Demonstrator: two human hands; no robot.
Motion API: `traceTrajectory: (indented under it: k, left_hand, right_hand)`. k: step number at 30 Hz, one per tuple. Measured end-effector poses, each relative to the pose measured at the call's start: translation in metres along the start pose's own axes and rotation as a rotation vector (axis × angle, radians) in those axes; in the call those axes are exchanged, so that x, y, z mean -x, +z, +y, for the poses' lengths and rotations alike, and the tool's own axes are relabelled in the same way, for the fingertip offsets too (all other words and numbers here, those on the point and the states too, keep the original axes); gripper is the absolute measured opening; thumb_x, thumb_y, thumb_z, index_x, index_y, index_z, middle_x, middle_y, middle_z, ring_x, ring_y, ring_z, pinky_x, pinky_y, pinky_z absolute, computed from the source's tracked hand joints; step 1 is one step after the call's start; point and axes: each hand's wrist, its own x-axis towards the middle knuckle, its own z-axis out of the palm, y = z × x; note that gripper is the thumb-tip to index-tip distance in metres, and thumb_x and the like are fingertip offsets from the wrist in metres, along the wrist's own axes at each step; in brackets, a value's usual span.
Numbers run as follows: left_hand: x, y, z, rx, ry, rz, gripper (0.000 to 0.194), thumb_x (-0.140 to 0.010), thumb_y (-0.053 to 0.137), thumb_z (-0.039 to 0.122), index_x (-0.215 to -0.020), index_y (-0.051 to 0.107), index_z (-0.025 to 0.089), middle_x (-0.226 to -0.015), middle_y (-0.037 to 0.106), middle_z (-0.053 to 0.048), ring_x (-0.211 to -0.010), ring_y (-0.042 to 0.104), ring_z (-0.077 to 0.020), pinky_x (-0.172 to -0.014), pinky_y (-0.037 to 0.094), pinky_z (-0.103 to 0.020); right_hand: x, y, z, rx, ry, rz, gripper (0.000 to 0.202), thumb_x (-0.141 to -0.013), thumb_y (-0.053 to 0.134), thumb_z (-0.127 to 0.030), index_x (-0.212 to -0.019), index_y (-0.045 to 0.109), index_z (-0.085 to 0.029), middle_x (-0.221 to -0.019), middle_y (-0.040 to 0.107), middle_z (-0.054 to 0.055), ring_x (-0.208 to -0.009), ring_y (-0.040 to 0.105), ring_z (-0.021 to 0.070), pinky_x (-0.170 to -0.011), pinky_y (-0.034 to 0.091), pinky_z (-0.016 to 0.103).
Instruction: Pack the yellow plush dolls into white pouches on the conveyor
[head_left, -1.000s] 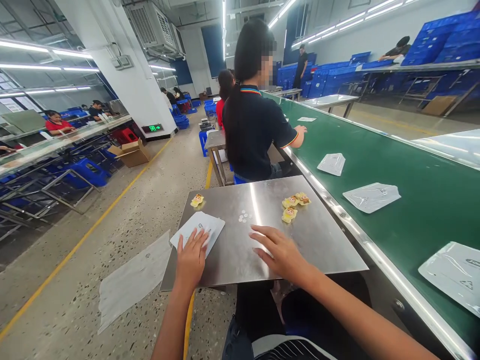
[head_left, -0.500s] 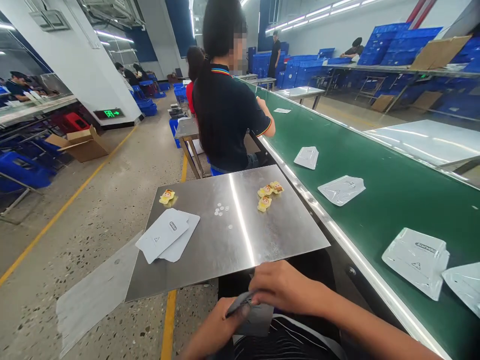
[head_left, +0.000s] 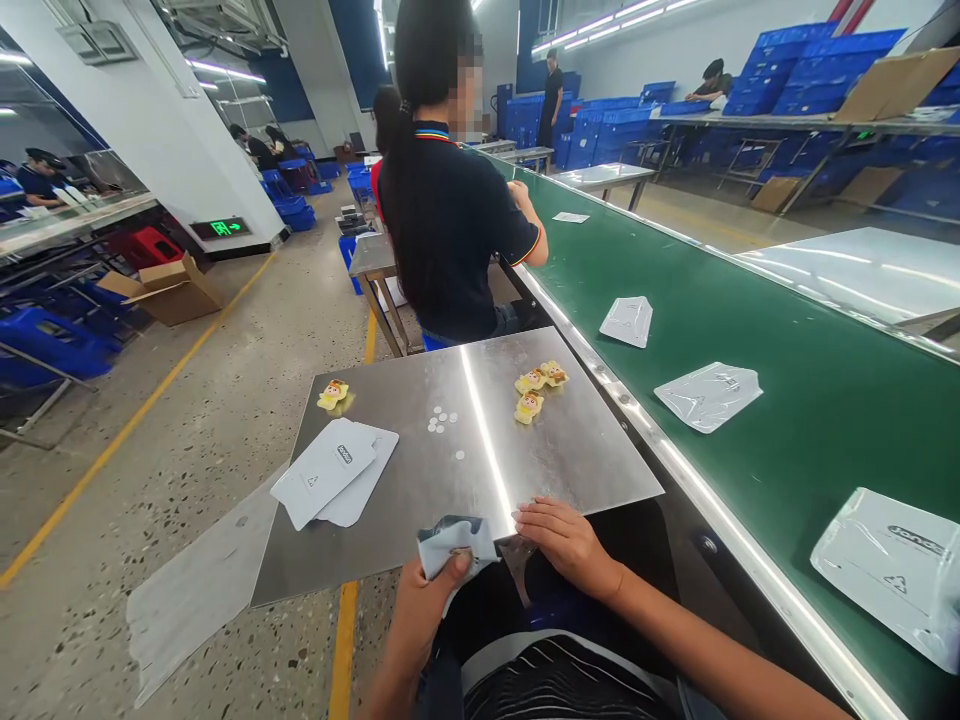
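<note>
The crumpled grey piece (head_left: 448, 540) juts forward from the left hand (head_left: 426, 602).

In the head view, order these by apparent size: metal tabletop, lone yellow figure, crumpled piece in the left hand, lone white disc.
1. Metal tabletop
2. Crumpled piece in the left hand, partly covered by its thumb
3. Lone yellow figure
4. Lone white disc

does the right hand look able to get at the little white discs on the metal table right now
Probably yes: the right hand, with nothing visible in its grip, is at the near edge of the metal table, and only bare metal shows between it and the white discs.
</note>
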Motion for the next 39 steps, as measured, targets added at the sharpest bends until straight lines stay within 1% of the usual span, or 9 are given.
traceTrajectory:
  k: [4,6,16,19,24,28,32,37,39]
  left_hand:
    - [0.0,0.028,0.012,-0.195,0.085,-0.164,0.031,-0.068,0.072,0.042,-0.084,0.069,0.016,-0.077,0.068,-0.002,-0.074,0.057,-0.0186,-0.07,0.044,-0.027]
    - [0.001,0.041,0.018,-0.291,0.129,-0.223,0.026,-0.07,0.07,0.04,-0.082,0.068,0.016,-0.074,0.066,0.0,-0.07,0.055,-0.0173,-0.067,0.042,-0.027]
    - [0.002,0.066,0.033,-0.332,0.159,-0.368,0.021,-0.072,0.068,0.035,-0.083,0.065,0.018,-0.071,0.063,0.002,-0.07,0.053,-0.0169,-0.063,0.041,-0.025]
    - [0.0,0.064,0.033,-0.272,0.138,-0.35,0.024,-0.071,0.07,0.038,-0.084,0.065,0.018,-0.075,0.064,0.001,-0.073,0.054,-0.0176,-0.067,0.042,-0.026]
    - [-0.007,0.059,0.035,-0.183,0.074,-0.307,0.034,-0.067,0.072,0.044,-0.085,0.066,0.016,-0.074,0.065,0.0,-0.072,0.056,-0.0178,-0.067,0.043,-0.026]
    - [-0.012,0.058,0.039,-0.136,0.04,-0.25,0.038,-0.065,0.073,0.045,-0.084,0.066,0.014,-0.074,0.067,-0.003,-0.072,0.058,-0.0187,-0.066,0.045,-0.027]
    - [-0.017,0.063,0.039,-0.077,0.045,-0.229,0.039,-0.063,0.075,0.044,-0.086,0.067,0.013,-0.076,0.068,-0.005,-0.073,0.06,-0.0195,-0.068,0.046,-0.029]
    - [-0.019,0.073,0.035,-0.033,0.067,-0.245,0.039,-0.063,0.076,0.042,-0.089,0.067,0.013,-0.076,0.068,-0.004,-0.072,0.059,-0.0188,-0.067,0.045,-0.028]
    - [-0.02,0.075,0.035,-0.038,0.082,-0.26,0.037,-0.065,0.075,0.041,-0.087,0.067,0.014,-0.074,0.067,-0.002,-0.069,0.057,-0.0172,-0.065,0.044,-0.027]
  right_hand:
    - [-0.035,-0.034,-0.026,-0.245,0.406,0.143,0.015,-0.09,0.053,-0.025,-0.09,0.068,-0.022,-0.083,0.065,0.004,-0.079,0.063,0.0145,-0.068,0.055,0.028]
    - [-0.056,-0.056,-0.041,-0.319,0.469,0.136,0.012,-0.088,0.057,-0.027,-0.092,0.067,-0.022,-0.081,0.062,0.003,-0.075,0.061,0.0137,-0.064,0.052,0.026]
    - [-0.088,-0.092,-0.064,-0.168,0.213,-0.13,0.013,-0.088,0.058,-0.027,-0.083,0.068,-0.02,-0.084,0.06,0.004,-0.078,0.054,0.0135,-0.07,0.045,0.028]
    - [-0.098,-0.092,-0.036,-0.21,0.333,-0.106,0.021,-0.089,0.055,-0.033,-0.082,0.067,-0.019,-0.091,0.059,0.005,-0.084,0.056,0.0145,-0.074,0.046,0.028]
    - [-0.128,-0.066,0.054,0.216,0.857,-0.118,0.032,-0.09,0.047,-0.044,-0.098,0.06,-0.015,-0.092,0.062,0.008,-0.083,0.058,0.0189,-0.074,0.044,0.032]
    - [-0.136,-0.037,0.082,0.256,0.911,-0.156,0.033,-0.086,0.051,-0.045,-0.092,0.058,-0.014,-0.098,0.062,0.012,-0.087,0.058,0.0217,-0.073,0.042,0.031]
    - [-0.127,-0.029,0.055,0.168,0.829,-0.158,0.025,-0.082,0.058,-0.039,-0.093,0.055,-0.017,-0.084,0.063,0.003,-0.078,0.058,0.0168,-0.072,0.043,0.029]
    - [-0.115,-0.052,0.0,-0.378,0.701,0.21,0.036,-0.08,0.061,-0.042,-0.104,0.045,-0.02,-0.099,0.06,0.005,-0.088,0.059,0.0154,-0.077,0.049,0.029]
    - [-0.11,-0.066,-0.019,-0.412,0.661,0.191,0.036,-0.079,0.064,-0.04,-0.104,0.047,-0.021,-0.1,0.06,0.004,-0.091,0.059,0.0161,-0.081,0.049,0.031]
